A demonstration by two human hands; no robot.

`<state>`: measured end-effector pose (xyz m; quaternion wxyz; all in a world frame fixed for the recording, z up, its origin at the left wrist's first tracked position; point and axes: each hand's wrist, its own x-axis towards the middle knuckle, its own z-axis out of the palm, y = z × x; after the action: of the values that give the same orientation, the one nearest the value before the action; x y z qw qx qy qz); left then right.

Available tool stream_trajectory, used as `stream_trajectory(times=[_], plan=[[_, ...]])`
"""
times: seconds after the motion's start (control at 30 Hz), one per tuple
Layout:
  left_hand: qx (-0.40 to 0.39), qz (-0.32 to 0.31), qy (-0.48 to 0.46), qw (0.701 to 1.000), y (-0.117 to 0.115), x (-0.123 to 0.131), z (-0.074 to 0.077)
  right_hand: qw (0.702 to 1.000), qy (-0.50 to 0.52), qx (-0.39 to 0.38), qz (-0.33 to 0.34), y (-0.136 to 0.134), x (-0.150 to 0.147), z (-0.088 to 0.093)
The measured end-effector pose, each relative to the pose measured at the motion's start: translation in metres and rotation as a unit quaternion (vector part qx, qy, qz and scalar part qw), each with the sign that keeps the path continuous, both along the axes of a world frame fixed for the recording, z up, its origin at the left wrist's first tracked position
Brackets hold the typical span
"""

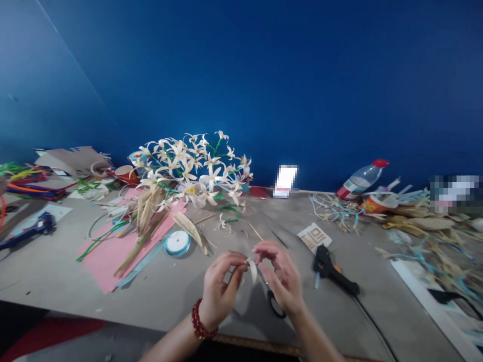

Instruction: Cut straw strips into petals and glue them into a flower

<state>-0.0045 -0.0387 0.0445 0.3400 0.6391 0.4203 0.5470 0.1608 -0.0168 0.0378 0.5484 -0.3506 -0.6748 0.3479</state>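
Observation:
Between thumb and fingertips, my left hand (pixel 221 289) pinches a small pale flower with a strip-like petal (pixel 253 272) hanging down. My right hand (pixel 284 282) is raised just right of it, thumb and fingers apart, fingertips close to the petals; whether they touch I cannot tell. Under the right hand lies a pair of scissors (pixel 277 305), mostly covered, with one dark handle loop showing. Beyond my hands stands a bunch of finished pale flowers (pixel 196 168) on green stems. A few loose small petals (pixel 224 222) lie on the table between.
A black glue gun (pixel 334 274) lies at right, its cord running to the front edge. Left are a ribbon spool (pixel 178 243), pink paper (pixel 98 259) with dried husks (pixel 149 213), and a blue glue gun (pixel 39 226). A tilted bottle (pixel 358 181) and husk scraps (pixel 433 224) lie at far right.

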Motion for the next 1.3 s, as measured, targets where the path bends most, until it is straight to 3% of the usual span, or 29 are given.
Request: stream_trajectory(times=[0.13, 0.33, 0.63, 0.93, 1.07, 1.2, 1.3], plan=[[-0.042, -0.038, -0.074, 0.996, 0.005, -0.003, -0.004, 0.999, -0.012, -0.005, -0.039, -0.004, 0.003, -0.005], [-0.138, -0.13, -0.176, 0.966, 0.01, -0.004, -0.011, 0.996, -0.036, 0.048, -0.067, -0.005, 0.002, 0.004], [-0.255, -0.138, -0.352, 0.89, 0.014, -0.008, -0.012, 0.996, -0.054, -0.015, -0.066, -0.003, 0.005, -0.004], [-0.317, -0.167, -0.329, 0.874, 0.017, -0.007, -0.022, 0.994, -0.041, -0.071, -0.068, -0.01, 0.015, -0.012], [-0.344, -0.21, -0.33, 0.854, 0.015, -0.003, -0.018, 0.989, 0.042, -0.142, -0.008, -0.01, 0.002, -0.012], [-0.363, -0.254, -0.341, 0.829, 0.013, -0.005, -0.017, 0.956, 0.127, -0.243, 0.105, -0.007, -0.011, -0.007], [-0.377, -0.268, -0.338, 0.82, 0.012, -0.007, -0.018, 0.933, 0.163, -0.27, 0.173, -0.006, -0.016, 0.001]])
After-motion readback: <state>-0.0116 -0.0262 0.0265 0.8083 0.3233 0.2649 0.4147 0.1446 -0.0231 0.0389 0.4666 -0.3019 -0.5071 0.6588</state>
